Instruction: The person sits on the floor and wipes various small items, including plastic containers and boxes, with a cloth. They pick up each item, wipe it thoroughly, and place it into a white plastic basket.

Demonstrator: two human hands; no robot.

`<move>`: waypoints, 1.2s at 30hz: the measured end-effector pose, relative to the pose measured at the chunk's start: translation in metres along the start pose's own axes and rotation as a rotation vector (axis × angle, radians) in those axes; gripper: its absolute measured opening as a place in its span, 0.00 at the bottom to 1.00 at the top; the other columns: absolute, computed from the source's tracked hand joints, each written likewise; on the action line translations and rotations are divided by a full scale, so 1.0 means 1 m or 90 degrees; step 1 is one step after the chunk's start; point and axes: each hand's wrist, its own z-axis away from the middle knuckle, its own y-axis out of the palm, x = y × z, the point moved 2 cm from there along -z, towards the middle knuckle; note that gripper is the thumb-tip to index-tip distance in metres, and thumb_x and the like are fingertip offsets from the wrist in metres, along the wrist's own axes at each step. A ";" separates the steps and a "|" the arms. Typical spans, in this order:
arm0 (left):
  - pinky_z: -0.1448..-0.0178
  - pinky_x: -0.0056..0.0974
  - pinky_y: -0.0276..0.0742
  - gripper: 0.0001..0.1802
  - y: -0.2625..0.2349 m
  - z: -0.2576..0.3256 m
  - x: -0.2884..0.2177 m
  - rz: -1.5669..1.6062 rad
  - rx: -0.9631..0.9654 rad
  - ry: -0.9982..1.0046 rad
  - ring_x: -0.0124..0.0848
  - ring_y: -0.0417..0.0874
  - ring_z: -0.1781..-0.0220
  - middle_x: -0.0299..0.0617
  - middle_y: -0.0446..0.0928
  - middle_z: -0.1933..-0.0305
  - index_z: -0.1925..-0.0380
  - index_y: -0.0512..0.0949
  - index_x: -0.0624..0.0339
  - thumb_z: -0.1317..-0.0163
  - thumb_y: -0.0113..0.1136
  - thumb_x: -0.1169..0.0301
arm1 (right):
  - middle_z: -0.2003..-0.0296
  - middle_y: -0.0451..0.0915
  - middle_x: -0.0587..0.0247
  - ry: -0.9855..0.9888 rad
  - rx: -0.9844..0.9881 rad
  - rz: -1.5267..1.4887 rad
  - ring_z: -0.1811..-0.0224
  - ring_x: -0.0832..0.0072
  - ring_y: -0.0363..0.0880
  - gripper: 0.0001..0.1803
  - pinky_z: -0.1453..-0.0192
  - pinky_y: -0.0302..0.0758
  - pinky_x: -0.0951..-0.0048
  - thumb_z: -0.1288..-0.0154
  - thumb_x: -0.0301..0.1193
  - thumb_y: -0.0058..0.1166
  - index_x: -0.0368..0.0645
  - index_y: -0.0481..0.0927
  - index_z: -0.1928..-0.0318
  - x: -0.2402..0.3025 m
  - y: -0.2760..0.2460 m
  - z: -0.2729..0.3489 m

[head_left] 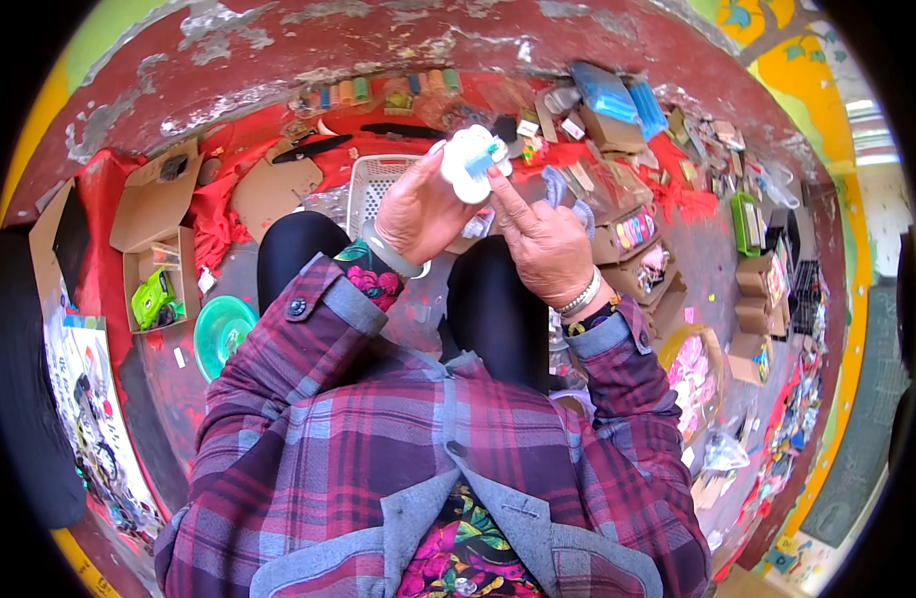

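Observation:
Above my knees, my left hand (410, 211) grips a white flower-shaped piece (465, 179) with rounded, scalloped edges. On its face are a light blue patch and a small green spot. My right hand (550, 244) reaches in from the right, its index finger stretched out and its tip touching the piece beside the blue patch. The other right fingers are bent, and the thumb is hidden. Just beyond my left hand stands a white perforated basket (362, 189).
A teal plastic basin (225, 334) lies left of my knees, near an open cardboard box (159, 284) holding a bright green packet (153, 297). To the right are cardboard boxes (642, 274) of small items and a round tray of pink pieces (692, 384). Blue packs (606, 92) stand by the wall.

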 end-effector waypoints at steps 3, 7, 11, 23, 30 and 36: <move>0.40 0.42 0.64 0.23 -0.001 0.001 -0.015 0.104 0.017 -0.001 0.37 0.69 0.43 0.46 0.69 0.45 0.45 0.63 0.63 0.36 0.44 0.60 | 0.41 0.65 0.70 -0.025 0.004 -0.030 0.78 0.79 0.65 0.18 0.76 0.65 0.76 0.52 0.27 0.49 0.40 0.78 0.57 0.000 0.005 -0.008; 0.37 0.43 0.63 0.19 -0.021 -0.001 -0.017 0.040 -0.072 0.054 0.40 0.69 0.42 0.51 0.67 0.45 0.45 0.61 0.71 0.33 0.37 0.70 | 0.48 0.72 0.66 -0.019 0.023 -0.106 0.74 0.77 0.70 0.17 0.72 0.70 0.75 0.51 0.25 0.50 0.41 0.78 0.57 0.000 0.000 -0.021; 0.37 0.43 0.63 0.20 -0.021 -0.002 -0.017 0.032 -0.058 0.085 0.41 0.69 0.42 0.51 0.67 0.44 0.45 0.60 0.71 0.33 0.37 0.70 | 0.59 0.78 0.60 0.208 -0.155 -0.320 0.66 0.72 0.75 0.11 0.63 0.73 0.75 0.42 0.26 0.50 0.39 0.78 0.59 -0.021 -0.013 -0.033; 0.37 0.41 0.61 0.19 -0.019 0.007 -0.007 0.007 -0.078 0.068 0.34 0.69 0.43 0.42 0.68 0.45 0.46 0.64 0.61 0.32 0.36 0.65 | 0.60 0.77 0.56 0.278 -0.259 -0.344 0.56 0.58 0.74 0.13 0.51 0.68 0.64 0.42 0.33 0.51 0.41 0.77 0.59 0.016 0.052 -0.078; 0.39 0.40 0.63 0.20 -0.024 0.007 -0.007 -0.039 -0.055 0.044 0.34 0.70 0.44 0.45 0.68 0.45 0.44 0.62 0.65 0.33 0.38 0.67 | 0.68 0.78 0.56 0.533 -0.241 -0.593 0.66 0.69 0.77 0.11 0.59 0.72 0.72 0.38 0.33 0.47 0.39 0.77 0.62 0.001 0.057 -0.076; 0.38 0.45 0.64 0.22 -0.010 0.008 -0.008 -0.029 0.020 0.003 0.40 0.68 0.42 0.49 0.66 0.43 0.42 0.58 0.67 0.34 0.39 0.66 | 0.63 0.79 0.58 0.554 -0.163 -1.004 0.65 0.70 0.79 0.11 0.60 0.75 0.74 0.43 0.28 0.47 0.36 0.76 0.61 -0.043 0.103 -0.035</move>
